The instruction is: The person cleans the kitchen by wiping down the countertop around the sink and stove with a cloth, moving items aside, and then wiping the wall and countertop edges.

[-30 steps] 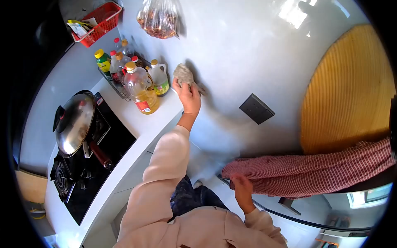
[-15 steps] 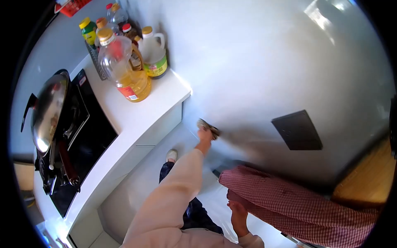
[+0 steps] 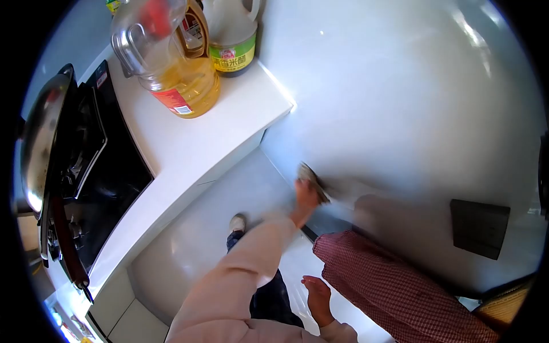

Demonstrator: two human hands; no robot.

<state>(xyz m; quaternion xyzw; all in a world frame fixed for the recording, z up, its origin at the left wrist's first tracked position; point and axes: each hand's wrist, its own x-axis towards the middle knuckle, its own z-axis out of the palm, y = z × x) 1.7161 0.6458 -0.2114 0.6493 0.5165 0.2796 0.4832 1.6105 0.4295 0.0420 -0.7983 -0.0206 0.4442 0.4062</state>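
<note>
My left hand (image 3: 307, 194) is stretched forward, its fingers closed round a greyish-brown folded cloth (image 3: 306, 172). The cloth is against or very near the lower part of the glossy pale wall (image 3: 389, 126); motion blurs it, so its exact kind is hard to make out. Low and close to my body, my right hand (image 3: 318, 297) hangs with loosely bent fingers and holds nothing. Beside it on the right is a red checked fabric cover (image 3: 377, 280) draped over something hidden.
On the left, a white counter (image 3: 171, 140) carries a large oil bottle (image 3: 191, 86), a vinegar jug (image 3: 234, 51), and a black hob (image 3: 114, 177) with a lidded pan (image 3: 43, 143). A dark square panel (image 3: 480, 228) sits on the wall. My shoe (image 3: 237, 222) is on the pale floor.
The view has shifted closer to the counter and wall. My left hand with the cloth has moved a little right and down in the view. My right hand stays low by my body.
</note>
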